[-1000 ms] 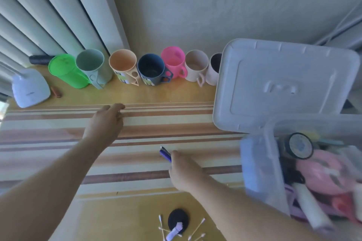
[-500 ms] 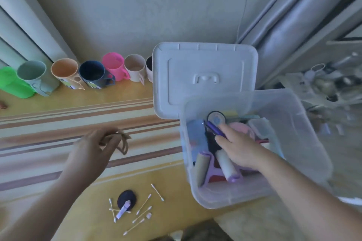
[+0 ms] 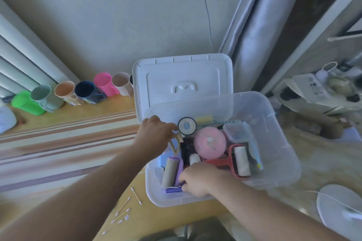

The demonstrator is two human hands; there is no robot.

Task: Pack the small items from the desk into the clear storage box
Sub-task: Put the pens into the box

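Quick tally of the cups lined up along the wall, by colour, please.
Green cup: 1
Grey-green cup: 1
Peach cup: 1
Navy cup: 1
Pink cup: 1
Beige cup: 1
Dark cup, mostly hidden behind the lid: 1
Total: 7

A tan looped clip (image 3: 175, 146) is held over the clear plastic storage box (image 3: 282, 164) by the left hand (image 3: 156, 135); a purple pen (image 3: 174, 189) is gripped inside by the right hand (image 3: 197, 179).
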